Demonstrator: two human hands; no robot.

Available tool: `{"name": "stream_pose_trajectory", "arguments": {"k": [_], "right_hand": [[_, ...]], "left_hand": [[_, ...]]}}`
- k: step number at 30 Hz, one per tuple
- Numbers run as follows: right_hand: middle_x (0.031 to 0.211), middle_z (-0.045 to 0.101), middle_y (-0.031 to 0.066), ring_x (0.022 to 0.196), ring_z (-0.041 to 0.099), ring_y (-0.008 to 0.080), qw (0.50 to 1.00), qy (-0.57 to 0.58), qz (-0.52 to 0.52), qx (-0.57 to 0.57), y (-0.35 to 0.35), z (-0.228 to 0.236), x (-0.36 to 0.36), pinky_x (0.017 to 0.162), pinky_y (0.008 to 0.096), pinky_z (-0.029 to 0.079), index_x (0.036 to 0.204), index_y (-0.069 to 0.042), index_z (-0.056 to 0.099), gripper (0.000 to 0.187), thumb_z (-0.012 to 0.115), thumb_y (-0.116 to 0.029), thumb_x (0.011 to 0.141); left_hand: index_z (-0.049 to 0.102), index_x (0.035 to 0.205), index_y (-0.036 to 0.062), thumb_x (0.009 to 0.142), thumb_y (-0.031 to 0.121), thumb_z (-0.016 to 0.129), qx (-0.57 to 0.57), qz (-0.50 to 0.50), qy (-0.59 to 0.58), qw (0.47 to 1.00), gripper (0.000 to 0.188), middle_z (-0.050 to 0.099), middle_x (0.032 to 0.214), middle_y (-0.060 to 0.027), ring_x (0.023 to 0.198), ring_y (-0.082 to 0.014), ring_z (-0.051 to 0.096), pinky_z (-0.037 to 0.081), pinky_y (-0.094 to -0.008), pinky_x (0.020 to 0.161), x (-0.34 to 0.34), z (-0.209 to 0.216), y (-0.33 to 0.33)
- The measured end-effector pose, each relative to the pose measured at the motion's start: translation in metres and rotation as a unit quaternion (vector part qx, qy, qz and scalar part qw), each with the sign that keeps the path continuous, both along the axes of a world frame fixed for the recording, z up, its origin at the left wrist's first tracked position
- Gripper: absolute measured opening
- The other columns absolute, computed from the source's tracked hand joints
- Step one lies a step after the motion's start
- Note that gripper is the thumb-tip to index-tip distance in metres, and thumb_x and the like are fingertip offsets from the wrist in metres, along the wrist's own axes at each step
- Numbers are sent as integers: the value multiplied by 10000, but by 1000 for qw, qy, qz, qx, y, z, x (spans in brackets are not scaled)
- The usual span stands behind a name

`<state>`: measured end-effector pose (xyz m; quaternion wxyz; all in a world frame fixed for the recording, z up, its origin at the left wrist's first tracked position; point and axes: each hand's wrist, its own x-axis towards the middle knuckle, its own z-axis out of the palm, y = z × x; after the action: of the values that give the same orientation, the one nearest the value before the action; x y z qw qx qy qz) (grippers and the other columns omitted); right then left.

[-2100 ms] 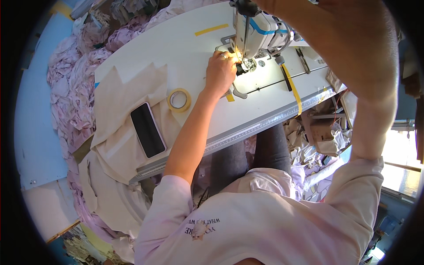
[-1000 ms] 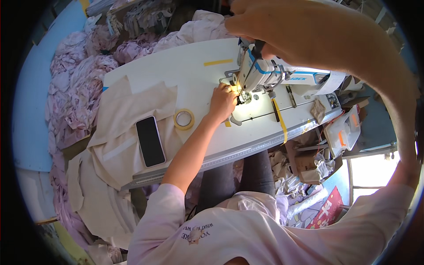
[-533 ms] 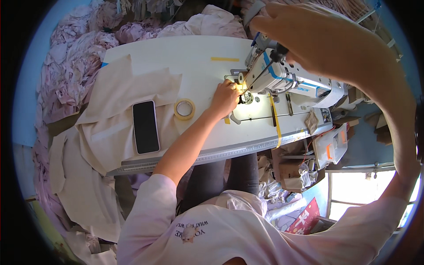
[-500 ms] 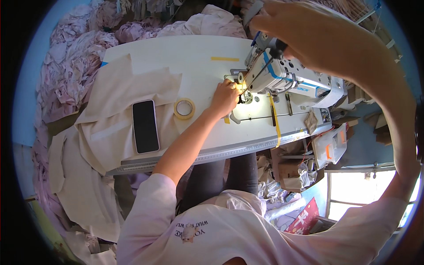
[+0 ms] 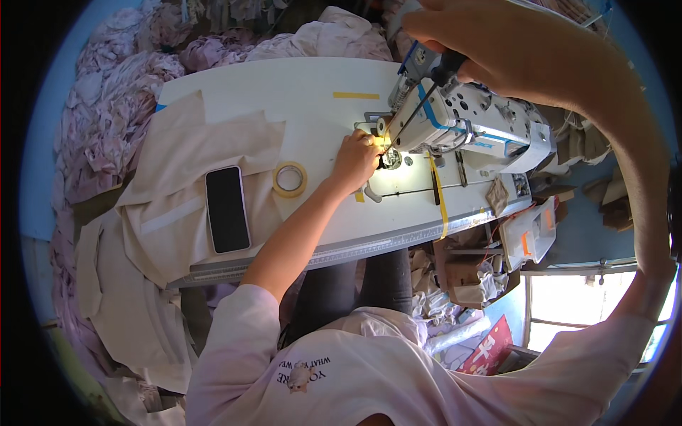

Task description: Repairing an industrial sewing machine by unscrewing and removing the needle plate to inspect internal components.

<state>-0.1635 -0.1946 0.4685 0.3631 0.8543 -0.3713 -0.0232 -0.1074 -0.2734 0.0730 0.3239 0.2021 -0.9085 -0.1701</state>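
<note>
A white and blue sewing machine (image 5: 490, 128) stands on the white table, its lamp lighting the needle area. My right hand (image 5: 490, 53) is raised above the machine head, its fingers closed round the black handle of a screwdriver (image 5: 447, 67). The long thin shaft slants down to the left, its tip near the needle area. Beside that spot my left hand (image 5: 357, 162) has its fingers bent together; whatever they pinch is hidden. A small white spool-like roller (image 5: 382, 126) shows just behind those fingers.
A phone (image 5: 227, 209) lies on beige fabric (image 5: 167, 184), next to a tape roll (image 5: 290, 179). Tweezers (image 5: 462, 169) and a dark slim tool (image 5: 435, 181) lie right of the needle area. Fabric heaps (image 5: 106, 113) rise at the left; a clear plastic bin (image 5: 529, 231) hangs at the right.
The whole view has shifted slightly. My right hand stays on the screwdriver, its grip showing a little more of the handle. My left hand keeps its place by the needle area.
</note>
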Motion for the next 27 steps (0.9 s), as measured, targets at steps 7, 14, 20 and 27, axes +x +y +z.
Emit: {"name": "stream_pose_trajectory", "arguments": {"k": [7, 14, 20, 27], "right_hand": [[653, 624, 88, 629, 643, 231, 999, 32, -31, 13, 4, -12, 46, 610, 337, 493, 796, -16, 624, 309, 796, -270, 834], [646, 622, 79, 619, 641, 226, 995, 62, -68, 27, 12, -5, 34, 606, 337, 491, 787, -25, 623, 313, 796, -281, 839], [640, 619, 72, 611, 639, 222, 991, 88, -94, 39, 19, -7, 47, 602, 337, 489, 779, -33, 623, 317, 796, -291, 844], [633, 617, 64, 601, 637, 216, 983, 121, -129, 54, 23, -4, 52, 598, 337, 487, 770, -42, 623, 323, 796, -302, 850]], "left_hand": [[757, 967, 89, 828, 114, 651, 15, -5, -5, 1000, 177, 679, 1047, -58, 1107, -253, 541, 439, -399, 922, 0, -2, -2], [757, 951, 82, 824, 104, 642, 20, -1, 11, 1000, 172, 679, 1051, -64, 1108, -254, 540, 439, -406, 923, 0, -1, -2], [758, 960, 87, 832, 106, 645, 17, -4, 14, 1000, 172, 682, 1058, -62, 1109, -251, 538, 436, -404, 923, 1, -2, -1], [762, 956, 95, 832, 106, 653, 23, -2, 22, 1000, 166, 684, 1045, -45, 1108, -245, 539, 434, -388, 937, 1, -2, 0]]}}
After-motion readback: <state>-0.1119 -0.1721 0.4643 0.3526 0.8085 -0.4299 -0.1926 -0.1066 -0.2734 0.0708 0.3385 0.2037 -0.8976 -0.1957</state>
